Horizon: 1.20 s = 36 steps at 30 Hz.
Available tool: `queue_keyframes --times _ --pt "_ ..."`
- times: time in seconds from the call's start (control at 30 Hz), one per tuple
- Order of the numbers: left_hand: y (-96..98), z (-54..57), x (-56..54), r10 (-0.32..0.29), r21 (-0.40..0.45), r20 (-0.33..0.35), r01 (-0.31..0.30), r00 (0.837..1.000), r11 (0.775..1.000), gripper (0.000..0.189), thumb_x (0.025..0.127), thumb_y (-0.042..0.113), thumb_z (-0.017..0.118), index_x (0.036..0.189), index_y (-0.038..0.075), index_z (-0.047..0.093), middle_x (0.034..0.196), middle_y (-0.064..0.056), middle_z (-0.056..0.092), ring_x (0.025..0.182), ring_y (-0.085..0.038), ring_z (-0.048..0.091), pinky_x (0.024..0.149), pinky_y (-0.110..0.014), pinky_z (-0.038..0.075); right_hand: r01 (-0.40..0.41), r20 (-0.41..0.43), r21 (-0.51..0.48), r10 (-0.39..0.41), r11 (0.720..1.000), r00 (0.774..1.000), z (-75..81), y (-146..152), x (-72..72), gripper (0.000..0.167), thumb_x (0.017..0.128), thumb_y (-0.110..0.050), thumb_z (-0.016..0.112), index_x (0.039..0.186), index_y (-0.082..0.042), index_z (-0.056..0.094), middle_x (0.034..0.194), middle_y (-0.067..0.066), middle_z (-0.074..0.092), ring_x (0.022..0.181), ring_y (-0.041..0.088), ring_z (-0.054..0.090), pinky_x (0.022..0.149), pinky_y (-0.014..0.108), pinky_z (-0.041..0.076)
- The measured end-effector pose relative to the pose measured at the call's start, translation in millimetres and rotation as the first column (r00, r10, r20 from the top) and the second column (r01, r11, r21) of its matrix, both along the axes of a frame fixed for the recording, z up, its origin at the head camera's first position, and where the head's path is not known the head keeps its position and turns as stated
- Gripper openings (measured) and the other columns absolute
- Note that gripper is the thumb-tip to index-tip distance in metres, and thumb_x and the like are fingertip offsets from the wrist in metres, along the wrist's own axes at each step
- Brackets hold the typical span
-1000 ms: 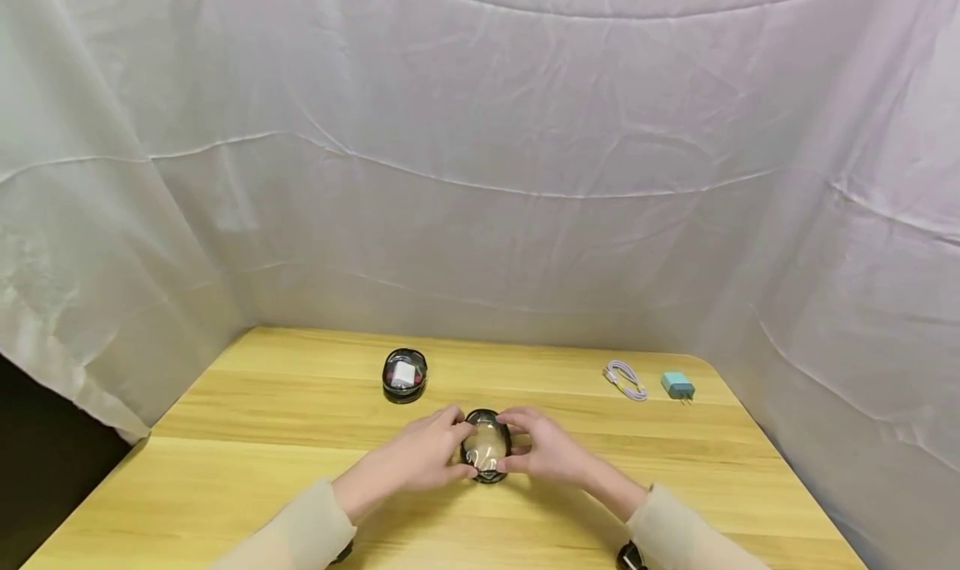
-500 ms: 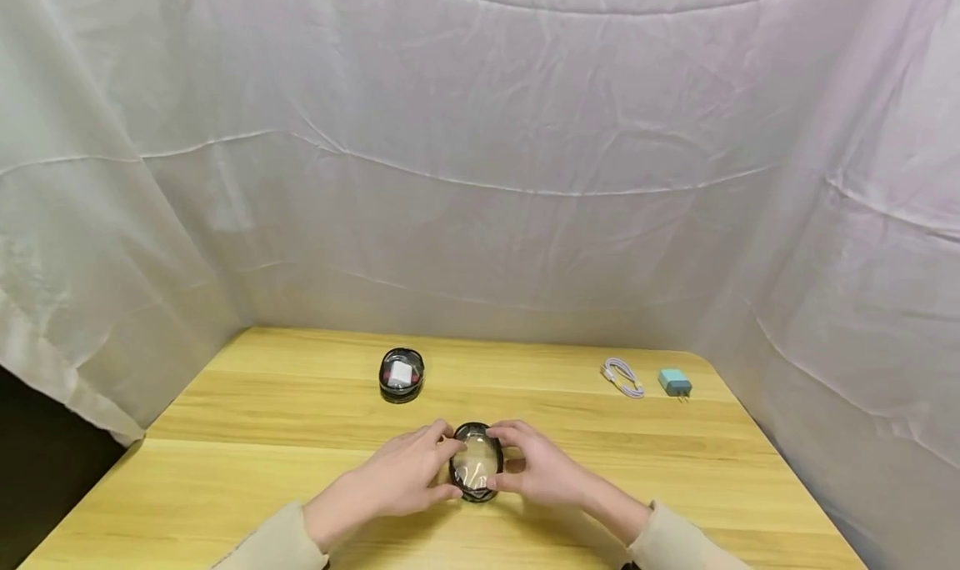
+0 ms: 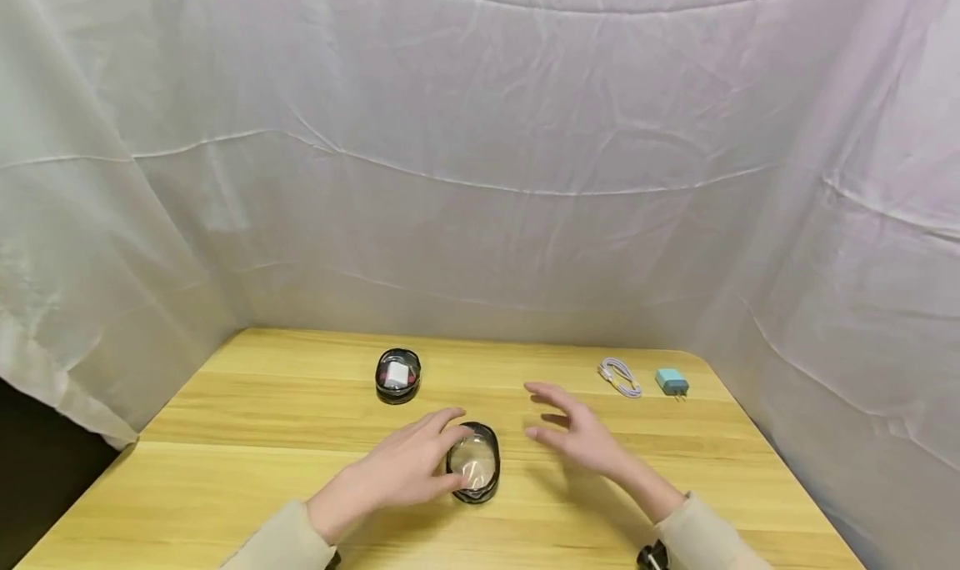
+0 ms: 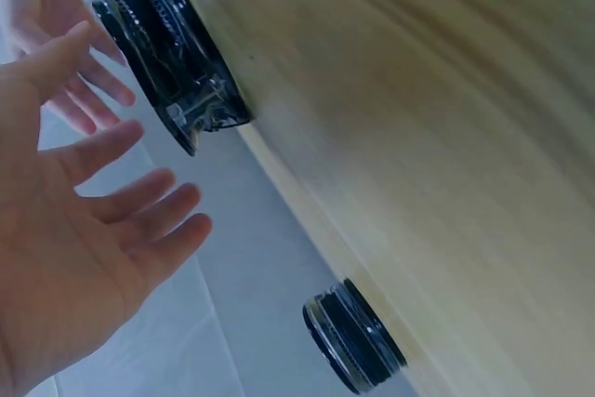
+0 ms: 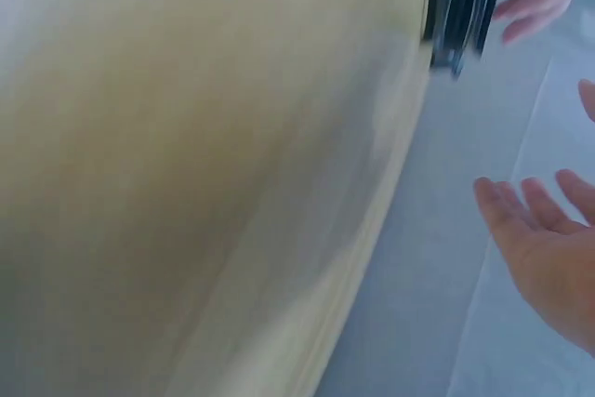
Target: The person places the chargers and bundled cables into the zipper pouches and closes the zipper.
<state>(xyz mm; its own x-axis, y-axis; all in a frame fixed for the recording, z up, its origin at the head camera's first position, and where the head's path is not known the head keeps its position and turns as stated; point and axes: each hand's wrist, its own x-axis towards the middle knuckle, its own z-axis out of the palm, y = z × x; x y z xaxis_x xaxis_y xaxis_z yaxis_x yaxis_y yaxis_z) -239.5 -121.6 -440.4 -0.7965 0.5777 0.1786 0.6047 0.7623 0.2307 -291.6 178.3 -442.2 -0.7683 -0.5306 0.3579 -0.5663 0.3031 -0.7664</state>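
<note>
A small oval zip pouch (image 3: 475,463) with black edging and a clear top lies on the wooden table in front of me. In the left wrist view the same pouch (image 4: 172,53) shows its black zipper side. My left hand (image 3: 401,462) is at its left side, with thumb and fingertips overlapping the rim in the head view; the left wrist view shows those fingers relaxed and spread. My right hand (image 3: 577,437) hovers to the right of the pouch, apart from it, fingers extended and holding nothing.
Farther back, a second black-edged clear pouch (image 3: 398,377) holds a white block. At the back right lie a coiled pale cable (image 3: 620,377) and a teal plug adapter (image 3: 672,382). Light grey cloth (image 3: 480,245) hangs around the table (image 3: 262,403).
Both hands brought the pouch slightly closer and to the left. My right hand then came off it and moved right; my left hand stays beside it with fingers loosened.
</note>
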Motion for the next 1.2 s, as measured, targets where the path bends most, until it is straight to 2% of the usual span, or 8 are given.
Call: queue_keyframes --times 0.17,0.33,0.47,0.6,0.83,0.93,1.03,1.2 --pt "8.1 2.3 -9.1 -0.019 0.057 0.008 0.018 1.0 0.998 0.069 0.096 0.057 0.067 0.151 0.017 0.052 0.163 -0.011 0.04 0.144 -0.033 0.045 0.114 -0.054 0.043 0.065 -0.07 -0.028 -0.067 0.997 0.995 -1.8 28.4 -25.0 0.063 0.095 -0.003 0.073 0.151 0.006 0.046 0.152 0.029 0.046 0.136 0.052 0.046 0.108 0.06 0.045" --pt "10.4 3.9 -17.9 -0.069 0.043 0.044 0.067 0.997 0.997 0.079 0.094 0.058 0.07 0.156 0.015 0.046 0.165 -0.011 0.037 0.148 -0.034 0.04 0.116 -0.056 0.04 0.16 -0.111 -0.014 -0.161 0.987 0.981 -8.7 60.2 -51.0 0.062 0.094 -0.001 0.074 0.149 0.008 0.046 0.149 0.03 0.048 0.136 0.052 0.047 0.108 0.059 0.045" --pt "11.3 0.5 -22.7 -0.104 -0.017 0.097 0.107 0.99 0.994 0.089 0.091 0.067 0.068 0.161 0.02 0.039 0.169 -0.006 0.03 0.153 -0.032 0.032 0.119 -0.055 0.036 0.238 -0.088 0.019 -0.235 0.971 0.968 -12.1 84.7 -67.1 0.062 0.095 -0.004 0.074 0.15 0.007 0.046 0.15 0.032 0.046 0.137 0.053 0.045 0.11 0.06 0.042" --pt "12.0 -2.8 -24.8 -0.128 -0.066 0.122 0.137 0.984 0.988 0.094 0.089 0.07 0.068 0.163 0.021 0.037 0.171 -0.002 0.026 0.155 -0.032 0.029 0.12 -0.055 0.034 0.274 -0.024 0.074 -0.273 0.959 0.962 -13.0 106.7 -82.2 0.066 0.097 -0.008 0.073 0.153 0.006 0.042 0.154 0.034 0.04 0.139 0.057 0.04 0.111 0.063 0.039" --pt "15.6 -5.3 -26.8 -0.171 -0.092 0.107 0.181 0.98 0.979 0.093 0.089 0.065 0.071 0.162 0.019 0.039 0.169 -0.005 0.031 0.153 -0.027 0.032 0.12 -0.048 0.037 0.277 -0.015 0.246 -0.282 0.929 0.959 -14.5 139.5 -106.9 0.073 0.097 -0.013 0.073 0.159 -0.001 0.036 0.162 0.032 0.031 0.145 0.058 0.029 0.116 0.071 0.026" --pt "18.2 -5.9 -26.8 -0.189 -0.092 0.102 0.199 0.977 0.976 0.091 0.089 0.064 0.071 0.161 0.018 0.039 0.168 -0.006 0.033 0.152 -0.025 0.033 0.119 -0.045 0.038 0.255 -0.003 0.302 -0.266 0.919 0.964 -15.8 150.4 -113.5 0.075 0.097 -0.013 0.073 0.16 -0.003 0.034 0.164 0.032 0.027 0.146 0.061 0.024 0.114 0.076 0.023" --pt "19.5 -6.6 -26.1 -0.201 -0.086 0.096 0.209 0.975 0.974 0.091 0.09 0.063 0.072 0.161 0.016 0.04 0.166 -0.006 0.035 0.151 -0.024 0.034 0.119 -0.044 0.039 0.227 0.046 0.33 -0.255 0.916 0.966 -17.4 158.8 -118.6 0.078 0.096 -0.013 0.074 0.161 -0.004 0.032 0.163 0.033 0.026 0.144 0.061 0.027 0.114 0.076 0.025" --pt "19.7 -7.2 -25.5 -0.208 -0.075 0.087 0.215 0.974 0.974 0.089 0.09 0.061 0.073 0.16 0.016 0.041 0.165 -0.007 0.037 0.151 -0.023 0.036 0.118 -0.043 0.04 0.164 0.154 0.355 -0.23 0.92 0.961 -16.4 166.8 -125.8 0.086 0.093 -0.011 0.076 0.163 -0.003 0.028 0.155 0.04 0.033 0.131 0.053 0.046 0.109 0.067 0.038"
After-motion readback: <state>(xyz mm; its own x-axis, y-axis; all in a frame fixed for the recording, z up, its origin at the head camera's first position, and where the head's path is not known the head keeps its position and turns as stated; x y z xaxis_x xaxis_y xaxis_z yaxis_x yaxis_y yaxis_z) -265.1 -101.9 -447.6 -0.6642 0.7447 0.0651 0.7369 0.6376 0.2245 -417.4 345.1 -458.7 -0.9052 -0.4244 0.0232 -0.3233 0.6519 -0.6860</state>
